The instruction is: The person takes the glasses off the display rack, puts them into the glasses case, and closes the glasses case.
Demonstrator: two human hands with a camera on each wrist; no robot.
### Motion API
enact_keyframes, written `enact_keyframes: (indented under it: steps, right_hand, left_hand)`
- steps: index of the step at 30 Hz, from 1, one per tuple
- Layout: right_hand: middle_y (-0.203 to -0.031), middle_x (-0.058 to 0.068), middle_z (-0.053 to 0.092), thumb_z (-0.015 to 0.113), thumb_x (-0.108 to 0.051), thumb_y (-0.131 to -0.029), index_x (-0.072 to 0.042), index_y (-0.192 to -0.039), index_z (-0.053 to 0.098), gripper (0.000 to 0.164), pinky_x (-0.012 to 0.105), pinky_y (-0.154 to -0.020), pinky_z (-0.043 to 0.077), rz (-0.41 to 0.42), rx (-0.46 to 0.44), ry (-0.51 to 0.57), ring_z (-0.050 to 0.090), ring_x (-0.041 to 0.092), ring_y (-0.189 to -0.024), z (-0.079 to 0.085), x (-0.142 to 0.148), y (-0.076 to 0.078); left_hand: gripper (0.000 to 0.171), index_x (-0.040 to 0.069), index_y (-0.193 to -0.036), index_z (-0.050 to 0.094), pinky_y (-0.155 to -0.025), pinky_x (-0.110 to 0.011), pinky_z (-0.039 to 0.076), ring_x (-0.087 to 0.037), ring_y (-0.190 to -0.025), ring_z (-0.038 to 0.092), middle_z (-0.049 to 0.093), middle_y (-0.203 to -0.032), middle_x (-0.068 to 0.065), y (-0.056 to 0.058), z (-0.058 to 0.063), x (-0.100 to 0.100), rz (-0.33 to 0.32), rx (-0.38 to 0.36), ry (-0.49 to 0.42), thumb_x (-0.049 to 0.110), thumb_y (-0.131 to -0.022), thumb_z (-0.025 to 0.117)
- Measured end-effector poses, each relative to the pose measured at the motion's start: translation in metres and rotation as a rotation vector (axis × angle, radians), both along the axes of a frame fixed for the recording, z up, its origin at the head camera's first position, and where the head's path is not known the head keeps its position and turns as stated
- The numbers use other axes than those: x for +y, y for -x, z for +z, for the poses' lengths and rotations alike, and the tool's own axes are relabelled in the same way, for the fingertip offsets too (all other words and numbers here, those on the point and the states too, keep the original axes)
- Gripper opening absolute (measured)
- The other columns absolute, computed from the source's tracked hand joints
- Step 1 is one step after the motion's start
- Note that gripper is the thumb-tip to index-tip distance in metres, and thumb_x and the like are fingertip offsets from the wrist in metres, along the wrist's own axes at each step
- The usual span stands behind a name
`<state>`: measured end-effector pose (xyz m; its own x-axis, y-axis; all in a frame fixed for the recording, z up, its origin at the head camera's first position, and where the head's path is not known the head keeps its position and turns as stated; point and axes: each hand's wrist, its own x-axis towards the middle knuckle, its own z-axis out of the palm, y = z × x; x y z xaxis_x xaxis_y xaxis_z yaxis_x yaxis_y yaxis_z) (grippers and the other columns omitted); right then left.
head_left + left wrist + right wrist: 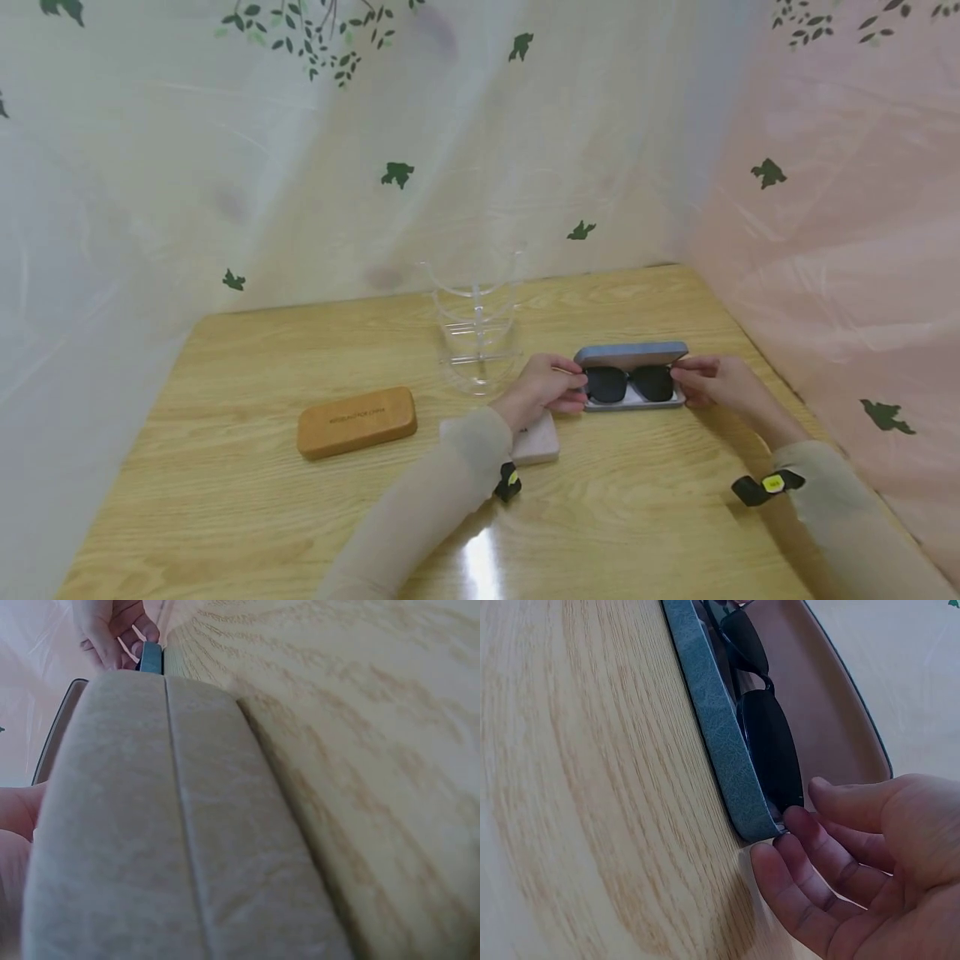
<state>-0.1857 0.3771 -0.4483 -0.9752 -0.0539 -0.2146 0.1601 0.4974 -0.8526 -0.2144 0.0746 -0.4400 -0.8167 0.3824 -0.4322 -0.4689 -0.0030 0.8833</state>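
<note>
Dark-lensed sunglasses (630, 384) lie in a blue glasses case (633, 351) whose lid stands raised, on the right half of the table. My left hand (546, 385) pinches the left end of the sunglasses in the head view; the left wrist view shows only part of that hand at its left edge, behind a case. At the opposite end my right hand (855, 862) holds the sunglasses' corner between thumb and fingertips, with other fingers beside the case's end. Under the left wrist lies a closed pale grey glasses case (165, 825), partly hidden in the head view.
A closed tan glasses case (357, 422) lies on the table's left side. Behind the hands stands a clear acrylic display stand (478, 312) with curved tiers. Patterned curtains (480, 150) hang along the back and sides of the wooden table (247, 367).
</note>
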Motion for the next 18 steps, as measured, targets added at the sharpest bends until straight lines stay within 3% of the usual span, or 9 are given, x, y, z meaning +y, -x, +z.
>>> enact_keyframes:
  steps: [9, 18]
  right_hand:
    - [-0.101, 0.009, 0.073, 0.066, -0.025, -0.101, 0.019, -0.135, 0.050, 0.058, 0.034, -0.073, 0.063, 0.000, -0.003, 0.035, 0.068, 0.009, -0.081, 0.003, -0.001, -0.002]
    - [-0.125, 0.028, 0.060, 0.063, -0.031, -0.103, 0.018, -0.147, 0.034, 0.072, 0.039, -0.077, 0.063, 0.026, -0.001, 0.052, 0.070, 0.012, -0.090, 0.011, 0.001, -0.005]
  left_hand:
    - [0.013, 0.001, -0.104, 0.065, -0.066, -0.034, 0.064, -0.020, -0.068, 0.069, 0.070, -0.103, -0.024, 0.002, -0.004, 0.000, 0.023, -0.011, -0.031, -0.004, -0.093, 0.070]
    - [0.013, 0.000, -0.105, 0.065, -0.067, -0.033, 0.064, -0.020, -0.070, 0.071, 0.072, -0.104, -0.024, 0.002, -0.002, -0.001, 0.019, 0.002, -0.054, -0.002, -0.093, 0.070]
